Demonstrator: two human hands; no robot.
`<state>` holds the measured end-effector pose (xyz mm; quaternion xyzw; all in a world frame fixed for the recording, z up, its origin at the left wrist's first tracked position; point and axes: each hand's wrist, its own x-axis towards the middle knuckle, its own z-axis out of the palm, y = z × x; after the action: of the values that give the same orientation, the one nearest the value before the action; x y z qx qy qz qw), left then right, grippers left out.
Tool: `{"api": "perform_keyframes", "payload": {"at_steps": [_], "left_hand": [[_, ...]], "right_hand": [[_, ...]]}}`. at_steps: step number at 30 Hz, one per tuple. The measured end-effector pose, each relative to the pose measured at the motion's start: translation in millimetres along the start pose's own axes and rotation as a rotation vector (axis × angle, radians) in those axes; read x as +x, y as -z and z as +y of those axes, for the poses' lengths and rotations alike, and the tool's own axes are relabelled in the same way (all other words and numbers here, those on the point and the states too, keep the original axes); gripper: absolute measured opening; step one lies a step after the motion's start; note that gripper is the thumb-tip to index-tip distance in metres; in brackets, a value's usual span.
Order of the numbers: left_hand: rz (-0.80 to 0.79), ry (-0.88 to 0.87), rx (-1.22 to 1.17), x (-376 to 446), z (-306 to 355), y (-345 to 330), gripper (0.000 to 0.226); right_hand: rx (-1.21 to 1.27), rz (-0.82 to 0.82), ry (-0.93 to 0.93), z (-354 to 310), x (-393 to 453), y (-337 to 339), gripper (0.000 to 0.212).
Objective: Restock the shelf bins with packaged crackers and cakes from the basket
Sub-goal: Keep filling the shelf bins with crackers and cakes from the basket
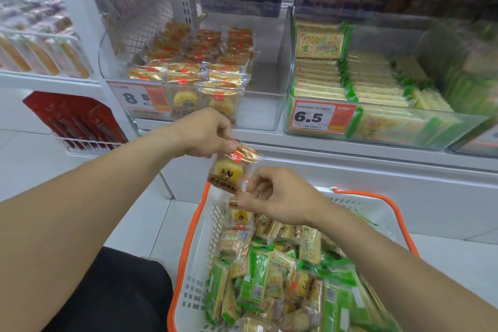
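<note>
Holding a wrapped cake packet (229,170) by its top seal in the left hand (207,135), thumb and fingers pinched on the crimped edge. It hangs above the far left corner of the basket (188,256), below the front edge of the shelf. The right hand (275,197) pinches a second cake packet (240,215) by its top, just above the pile at the basket's far end; I read that as lifted, but can't confirm it's free of the pile.

My call: cakes go in the left bin (265,105), the one with the 8.8 tag (140,97), where matching gold-wrapped cakes are stacked. There's a gap along its right side, so I'd fill that. Lift clear over the bin's front wall before letting go, lay them flat, keep the tag uncovered. The green cracker packs (256,277) left in the basket belong in the right bin (390,129), tagged 6.5 (310,117).

Limits: print on the wrappers isn't readable. How deep the basket pile goes is hidden, and its near right corner is cut off by the frame. The right bin's far end blurs out. Upper shelf stock is too soft to identify.
</note>
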<state>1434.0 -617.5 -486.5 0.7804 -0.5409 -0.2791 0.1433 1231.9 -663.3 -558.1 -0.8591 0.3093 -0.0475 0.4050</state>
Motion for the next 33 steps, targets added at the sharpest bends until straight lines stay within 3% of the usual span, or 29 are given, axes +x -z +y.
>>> {"api": "perform_keyframes", "payload": {"at_steps": [2, 3, 7, 11, 13, 16, 22, 24, 27, 28, 31, 33], "left_hand": [[0.000, -0.104, 0.002, -6.5, -3.8, 7.9, 0.015], [-0.018, -0.136, -0.027, -9.1, -5.1, 10.0, 0.014], [-0.090, -0.177, -0.198, -17.0, -9.6, 8.4, 0.009], [-0.054, -0.211, -0.363, -25.0, -5.0, 11.1, 0.017], [-0.019, -0.208, -0.477, -30.8, -1.5, 15.9, 0.031], [0.047, -0.223, -0.617, -38.8, 5.0, 20.7, 0.042], [-0.076, -0.182, -0.663, -44.3, 8.1, 20.4, 0.041], [0.002, -0.205, -0.633, -40.6, 8.0, 17.5, 0.036], [0.191, -0.309, -0.521, -33.6, 12.4, 18.7, 0.035], [0.246, -0.346, -0.493, -30.2, 13.8, 20.3, 0.035], [0.416, -0.408, -0.450, -16.9, 17.6, 24.1, 0.040], [0.530, -0.348, -0.345, -6.6, 17.3, 26.8, 0.053]], "right_hand": [[-0.259, 0.020, -0.011, -5.6, 1.3, 24.0, 0.038], [-0.277, 0.048, -0.025, -8.3, 0.9, 34.7, 0.040], [0.086, 0.067, -0.027, -21.4, -5.1, 56.3, 0.049], [0.567, 0.046, -0.006, -31.3, -10.2, 57.9, 0.019], [0.672, 0.101, -0.003, -33.8, -12.5, 60.0, 0.008], [0.692, 0.238, 0.012, -39.7, -13.5, 64.0, 0.007], [0.591, 0.557, 0.095, -51.1, -10.3, 76.5, 0.003], [0.415, 0.566, 0.121, -53.6, -9.5, 80.8, 0.010], [-0.098, 0.484, 0.186, -63.9, -7.6, 91.1, 0.055], [-0.206, 0.487, 0.228, -69.5, -5.0, 95.5, 0.058], [-0.327, 0.593, 0.380, -82.5, 13.1, 108.2, 0.035], [-0.428, 0.678, 0.416, -86.8, 32.4, 116.9, 0.029]]}}
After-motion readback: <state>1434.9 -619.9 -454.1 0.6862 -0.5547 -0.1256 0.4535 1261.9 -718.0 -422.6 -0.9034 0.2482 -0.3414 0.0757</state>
